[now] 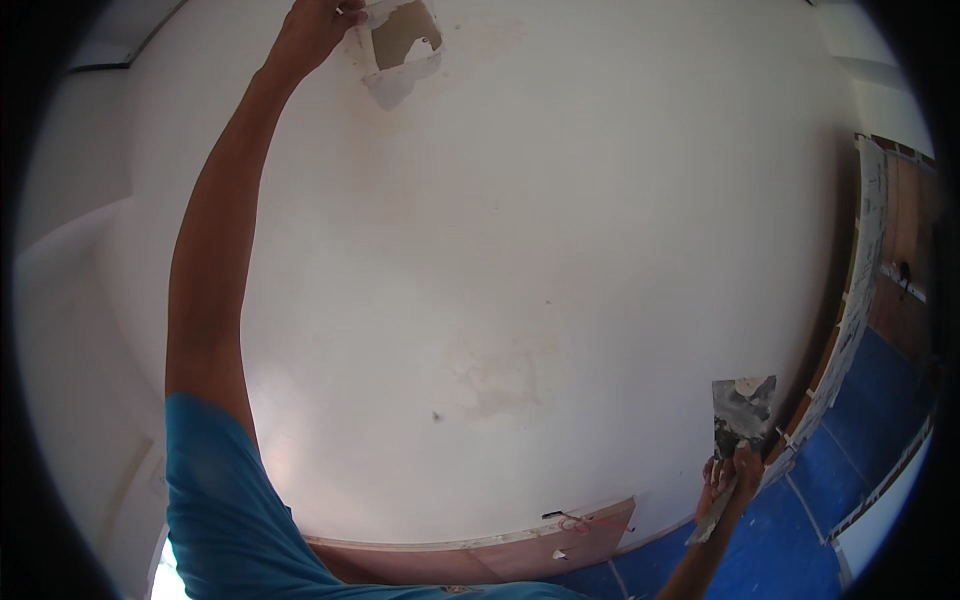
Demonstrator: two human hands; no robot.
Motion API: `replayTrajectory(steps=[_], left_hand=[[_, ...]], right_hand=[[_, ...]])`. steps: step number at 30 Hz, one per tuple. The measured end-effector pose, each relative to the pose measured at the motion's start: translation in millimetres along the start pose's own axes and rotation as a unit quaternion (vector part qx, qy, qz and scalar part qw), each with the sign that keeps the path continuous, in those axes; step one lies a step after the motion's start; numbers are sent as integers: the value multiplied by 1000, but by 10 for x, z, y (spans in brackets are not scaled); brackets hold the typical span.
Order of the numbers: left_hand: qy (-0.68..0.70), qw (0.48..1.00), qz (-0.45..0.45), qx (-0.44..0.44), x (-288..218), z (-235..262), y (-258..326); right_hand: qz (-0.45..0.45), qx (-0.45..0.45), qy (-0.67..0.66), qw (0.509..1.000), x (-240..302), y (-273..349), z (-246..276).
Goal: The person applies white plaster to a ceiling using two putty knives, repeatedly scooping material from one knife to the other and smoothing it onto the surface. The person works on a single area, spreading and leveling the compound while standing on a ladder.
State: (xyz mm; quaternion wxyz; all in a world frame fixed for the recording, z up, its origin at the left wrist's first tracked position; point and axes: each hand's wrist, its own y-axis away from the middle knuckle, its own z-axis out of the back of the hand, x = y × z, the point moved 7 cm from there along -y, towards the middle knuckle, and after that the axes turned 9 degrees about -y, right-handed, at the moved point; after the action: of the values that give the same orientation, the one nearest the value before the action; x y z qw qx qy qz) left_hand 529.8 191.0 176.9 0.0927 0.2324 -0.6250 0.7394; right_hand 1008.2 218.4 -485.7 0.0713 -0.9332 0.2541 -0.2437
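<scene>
Raised high at the top, my left hand (pixel 320 22) has its fingers bent together against the left border of a square patch (pixel 395 35) on the white wall. The patch has a pale, thin border and a tan middle with a white spot. Greyish smears (pixel 392 92) spread on the wall just below it. Whether the fingers pinch the border or only press on it, I cannot tell. Low on the right, my right hand (pixel 735 475) is closed around a putty knife (pixel 744 405). Its wide blade points up, streaked with grey and white filler. A handle-like end sticks out below the hand.
The white wall (pixel 600 200) fills most of the view, with a faint stained area (pixel 495 380) low in the middle. A pinkish board (pixel 480 555) stands along its foot, with a reddish cord (pixel 585 524) on it. Blue floor covering (pixel 745 555) and a paper-covered edge (pixel 870 210) lie right.
</scene>
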Motion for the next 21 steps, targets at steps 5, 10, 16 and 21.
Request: replayTrajectory(steps=[5,10,16,21], left_hand=[[-49,998,26,15,225,-176,-74],[-82,990,43,-109,400,38,-93],[-38,994,102,-16,-112,-27,-115],[-37,998,48,10,-438,-179,-234]], right_hand=[[-17,-62,8,998,-35,-25,122],[3,-73,15,997,-58,-19,163],[0,-60,-1,998,-72,-32,218],[-20,-18,2,1000,-47,-33,159]])
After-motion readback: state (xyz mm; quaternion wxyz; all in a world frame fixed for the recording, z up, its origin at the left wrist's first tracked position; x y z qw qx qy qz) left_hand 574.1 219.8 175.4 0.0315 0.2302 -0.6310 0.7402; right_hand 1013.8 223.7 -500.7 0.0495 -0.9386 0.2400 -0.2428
